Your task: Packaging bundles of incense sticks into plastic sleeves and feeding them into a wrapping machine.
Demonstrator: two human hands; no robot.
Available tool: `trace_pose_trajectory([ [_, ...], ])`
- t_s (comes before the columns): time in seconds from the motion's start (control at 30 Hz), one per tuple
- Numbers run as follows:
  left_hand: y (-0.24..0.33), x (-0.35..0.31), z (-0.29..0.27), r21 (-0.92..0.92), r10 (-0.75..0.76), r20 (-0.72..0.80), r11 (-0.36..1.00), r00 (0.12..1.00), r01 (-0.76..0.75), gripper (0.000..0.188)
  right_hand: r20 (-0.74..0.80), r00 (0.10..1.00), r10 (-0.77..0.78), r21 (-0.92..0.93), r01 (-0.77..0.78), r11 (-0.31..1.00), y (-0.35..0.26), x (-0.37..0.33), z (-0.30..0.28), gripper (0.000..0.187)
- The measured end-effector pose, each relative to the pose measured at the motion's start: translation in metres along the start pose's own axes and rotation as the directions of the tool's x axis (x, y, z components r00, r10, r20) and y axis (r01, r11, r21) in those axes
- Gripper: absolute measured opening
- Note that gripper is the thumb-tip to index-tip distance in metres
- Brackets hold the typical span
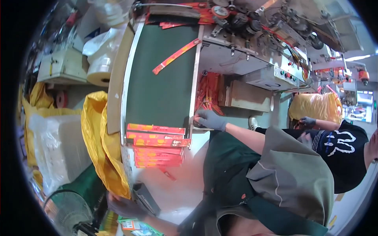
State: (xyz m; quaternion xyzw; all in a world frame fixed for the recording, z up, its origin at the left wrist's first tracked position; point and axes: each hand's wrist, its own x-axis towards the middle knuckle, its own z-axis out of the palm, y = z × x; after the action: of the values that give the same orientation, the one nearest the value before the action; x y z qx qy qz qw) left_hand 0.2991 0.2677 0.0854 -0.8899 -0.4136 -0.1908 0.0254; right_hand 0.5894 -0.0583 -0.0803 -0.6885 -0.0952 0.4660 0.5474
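Note:
My right hand (210, 119), in a grey glove with bare fingertips, is at the right side rail of a green conveyor belt (161, 90). Its fingers are curled in at the rail; whatever they may hold is hidden. My left hand (125, 207), also gloved, is low at the left, by the lower end of a yellow plastic sack (96, 129). Blur and shadow hide its fingers. Red and yellow strip packets (157, 140) lie in an overlapping row at the belt's near end and on a white surface (189, 173). One strip packet (177, 56) lies slantwise farther up the belt.
Machinery with rollers (240, 19) stands at the back right above a control box (271, 76). Below are a bin of red packets (208, 92) and a wooden box (250, 95). A fan (71, 210) stands lower left. A co-worker in black (342, 151) is at the right.

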Motion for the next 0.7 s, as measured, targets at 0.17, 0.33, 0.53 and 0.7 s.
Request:
trace_pose_trajectory([
  [0.17, 0.056, 0.068, 0.032, -0.079, 0.113, -0.119, 0.989, 0.986, -0.123, 0.045, -0.148, 0.983, -0.110, 0.036, 0.117, 0.993, 0.000, -0.017, -0.032, 0.015],
  [0.33, 0.207, 0.062, 0.106, -0.597, 0.323, 0.328, 0.799, 0.888, -0.070, 0.057, -0.366, 0.928, -0.067, 0.078, 0.102, 0.992, 0.003, -0.035, -0.085, 0.026],
  [0.53, 0.320, 0.054, 0.181, -0.632, 0.510, 0.460, 0.763, 0.726, -0.135, 0.071, -0.656, 0.753, -0.053, 0.139, 0.189, 0.972, -0.018, -0.039, -0.155, 0.057],
  [0.7, 0.367, 0.069, 0.239, -0.523, 0.441, 0.531, 0.843, 0.724, -0.129, 0.092, -0.924, 0.317, 0.212, 0.357, 0.523, 0.774, -0.055, -0.019, -0.257, 0.048],
])
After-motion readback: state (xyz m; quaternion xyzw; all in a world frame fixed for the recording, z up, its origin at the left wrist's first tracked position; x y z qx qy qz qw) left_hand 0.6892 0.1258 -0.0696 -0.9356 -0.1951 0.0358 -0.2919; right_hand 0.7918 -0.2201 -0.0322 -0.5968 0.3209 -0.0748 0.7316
